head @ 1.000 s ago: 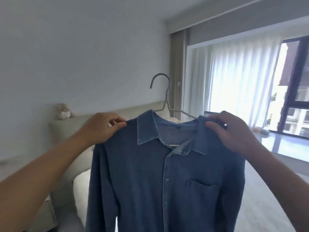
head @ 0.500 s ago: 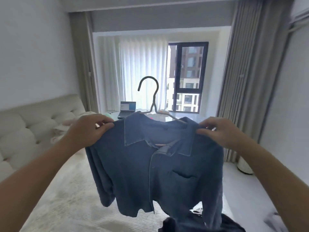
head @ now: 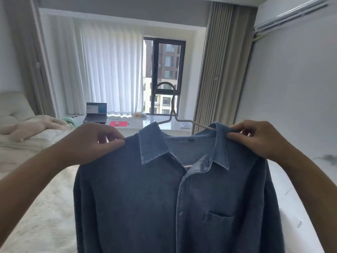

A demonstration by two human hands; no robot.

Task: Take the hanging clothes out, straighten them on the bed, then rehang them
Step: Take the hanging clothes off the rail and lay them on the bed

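Blue denim shirt (head: 149, 198) on a pale wire hanger (head: 173, 114), held up in mid-air at frame centre, filling the lower middle. Left hand (head: 93, 141) at centre left, fingers (head: 113, 143) together, pinched on the shirt's shoulder seam just beside the collar. Right hand (head: 259, 137) at centre right, fingers clamped on the opposite shoulder, right by the collar edge and hanger arm. Hanger hook upright, poking above the collar in front of the dark-framed window (head: 164, 73). Collar spread open, top of the placket unbuttoned, hanger bar visible in the neck opening; one button showing lower down, chest pocket at lower right. Shirt front facing the camera, sleeves hanging down both sides, hem cut off by the bottom edge. Bed (head: 36, 198) with pale fuzzy cover at lower left, below and behind the shirt, not touching it as far as visible. Plush toy (head: 31, 126) lying on the bed at far left. White worktop (head: 145, 123) under the window at centre, carrying an open laptop (head: 95, 113) and a red pad (head: 118, 123). Sheer white curtain (head: 109, 70) left of the window, beige drape to its right. Air conditioner (head: 291, 13) at upper right.
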